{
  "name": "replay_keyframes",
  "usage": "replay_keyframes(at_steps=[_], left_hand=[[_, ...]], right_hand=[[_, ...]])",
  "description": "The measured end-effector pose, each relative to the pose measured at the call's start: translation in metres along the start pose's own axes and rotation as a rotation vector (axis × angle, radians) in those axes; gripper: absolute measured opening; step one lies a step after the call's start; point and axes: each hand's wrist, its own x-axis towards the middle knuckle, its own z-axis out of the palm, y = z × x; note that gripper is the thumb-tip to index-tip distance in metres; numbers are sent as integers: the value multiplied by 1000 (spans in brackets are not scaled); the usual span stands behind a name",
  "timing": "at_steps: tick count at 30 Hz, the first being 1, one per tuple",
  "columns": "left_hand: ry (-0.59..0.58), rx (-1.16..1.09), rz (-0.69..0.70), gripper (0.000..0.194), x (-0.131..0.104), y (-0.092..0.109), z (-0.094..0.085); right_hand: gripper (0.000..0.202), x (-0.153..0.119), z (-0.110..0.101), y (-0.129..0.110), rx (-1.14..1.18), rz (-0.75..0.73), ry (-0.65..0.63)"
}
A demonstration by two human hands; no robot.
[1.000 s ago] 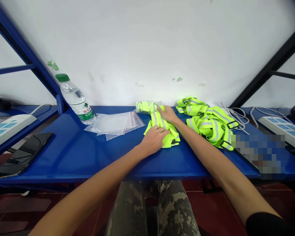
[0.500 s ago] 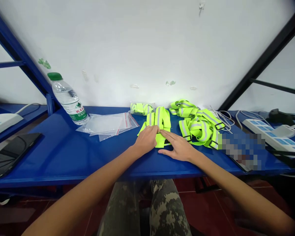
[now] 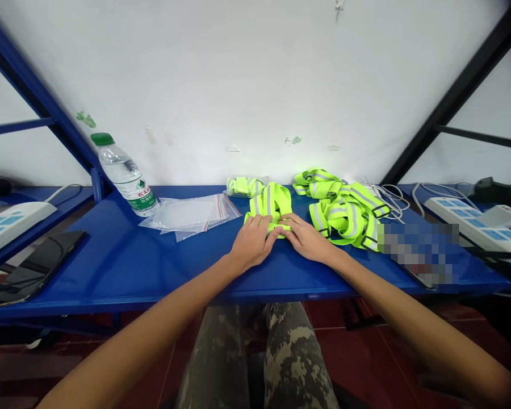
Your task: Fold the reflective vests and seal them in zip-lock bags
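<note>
A neon yellow strap with grey stripes (image 3: 271, 199) lies in folds on the blue table (image 3: 162, 272). My left hand (image 3: 252, 241) grips its near left edge, thumb and fingers closed on the fabric. From the right, my right hand (image 3: 304, 237) has its fingers curled over the same near edge, pinching it beside my left thumb. Both hands' fingertips almost meet. A heap of similar straps (image 3: 344, 213) with black buckles lies to the right. Behind the folded strap sits a bundled strap in a clear bag (image 3: 243, 186).
Clear zip bags (image 3: 191, 213) with red seals lie left of the hands, beside a green-capped water bottle (image 3: 130, 182). White power strips (image 3: 472, 221) and cables are at the right, another power strip (image 3: 19, 221) and a dark phone (image 3: 38, 267) at the left.
The strap's near end, earlier flat toward me, is now folded up and back. My left thumb has come round to its front, and my right hand's fingers have curled onto it.
</note>
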Motion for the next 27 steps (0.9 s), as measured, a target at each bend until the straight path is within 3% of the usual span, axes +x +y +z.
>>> replay_keyframes(at_steps=[7,11,15,20,23,27], left_hand=[[-39,-24,-236,70,29,-8,4],[-64,-35,-345,73,38,-17,8],[-44,-44,-342,59,40,-22,13],[70,0,-317,26,38,-20,18],[73,-2,-291,15,38,-19,18],[-15,-95,-314,12,41,-22,17]], right_hand=[[36,17,7,0,32,121,101],[29,25,13,-2,152,229,192],[28,30,18,-2,200,217,254],[29,34,24,4,-16,187,321],[30,32,24,4,-110,186,338],[25,20,16,-1,-98,-22,262]])
